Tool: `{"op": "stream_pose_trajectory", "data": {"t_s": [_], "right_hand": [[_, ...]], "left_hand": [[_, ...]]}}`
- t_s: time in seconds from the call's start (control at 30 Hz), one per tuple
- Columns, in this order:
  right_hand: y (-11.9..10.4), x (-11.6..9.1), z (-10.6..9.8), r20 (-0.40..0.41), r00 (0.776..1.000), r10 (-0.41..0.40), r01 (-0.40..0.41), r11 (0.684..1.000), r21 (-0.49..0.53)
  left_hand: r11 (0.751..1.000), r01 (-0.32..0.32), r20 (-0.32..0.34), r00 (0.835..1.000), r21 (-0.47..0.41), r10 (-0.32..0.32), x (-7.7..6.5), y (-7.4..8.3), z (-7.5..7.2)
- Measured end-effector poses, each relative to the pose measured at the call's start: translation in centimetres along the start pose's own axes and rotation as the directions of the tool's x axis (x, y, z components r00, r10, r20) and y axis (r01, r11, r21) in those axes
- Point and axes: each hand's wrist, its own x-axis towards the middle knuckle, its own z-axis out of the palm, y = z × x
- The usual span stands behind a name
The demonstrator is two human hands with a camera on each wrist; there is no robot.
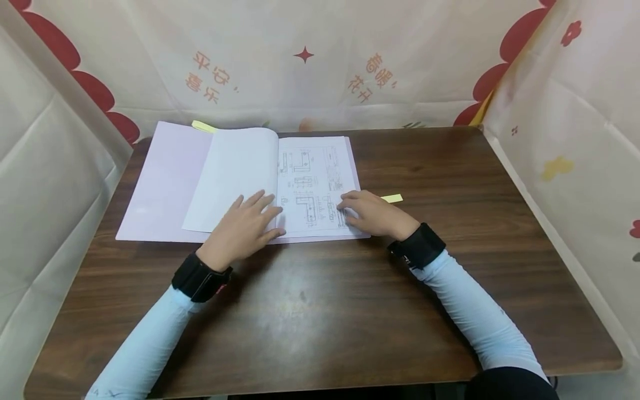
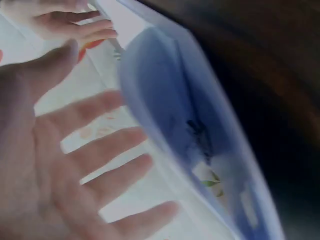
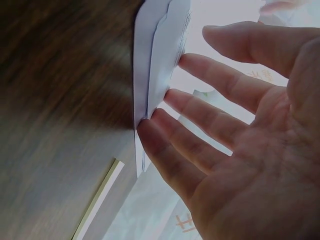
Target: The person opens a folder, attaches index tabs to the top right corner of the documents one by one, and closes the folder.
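An open lilac-covered booklet (image 1: pixel 160 183) lies on the table. Its left page (image 1: pixel 240 166) is blank and bulges near the spine, while the right page (image 1: pixel 320 189) carries technical line drawings. Across the lower part of the spine, my left hand (image 1: pixel 245 228) spreads its fingers over both pages; the left wrist view shows the palm and extended fingers beside a curved sheet. My right hand (image 1: pixel 375 214) rests at the right page's lower right edge with relaxed fingers. In the right wrist view its fingertips (image 3: pixel 150 132) meet the paper, with the thumb held apart.
One pale yellow strip (image 1: pixel 203 126) sticks out behind the booklet's top left. Another yellow strip (image 1: pixel 392 198) shows beside my right hand on the brown wooden table (image 1: pixel 310 316). White printed curtains (image 1: pixel 300 83) enclose the table's back and sides.
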Motion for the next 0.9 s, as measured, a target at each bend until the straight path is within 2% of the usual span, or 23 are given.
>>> {"op": "stream_pose_trajectory", "data": {"t_s": [0.07,0.17,0.33,0.5,0.67,0.8,0.9], "right_hand": [[0.0,-0.1,0.0,0.004,1.000,-0.004,0.004,1.000,0.016],[0.1,-0.2,0.1,0.010,1.000,0.000,0.000,1.000,0.023],[0.3,-0.3,0.0,-0.004,1.000,0.008,-0.008,1.000,0.009],[0.2,-0.4,-0.3,0.011,1.000,0.015,-0.015,1.000,0.014],[-0.2,-0.6,-0.1,0.005,1.000,0.018,-0.018,1.000,-0.014],[-0.3,-0.5,0.1,-0.025,1.000,0.005,-0.006,0.999,-0.033],[-0.2,-0.5,0.0,-0.047,0.999,-0.012,0.011,1.000,-0.023]], "left_hand": [[0.999,0.027,0.069,0.997,-0.043,-0.024,0.3,-0.5,0.5],[0.994,0.083,0.115,0.991,-0.073,-0.074,0.3,-1.1,1.1],[0.992,0.089,0.121,0.990,-0.085,-0.078,0.4,-1.2,1.1],[0.995,0.090,0.104,0.991,-0.032,-0.087,1.6,-0.1,0.4],[1.000,0.030,0.064,0.997,-0.001,-0.030,3.5,1.5,-0.2],[0.999,-0.034,0.034,0.999,-0.034,0.035,4.9,2.3,-0.5],[0.997,-0.053,0.021,0.998,-0.061,0.055,5.7,2.3,-0.4]]}}
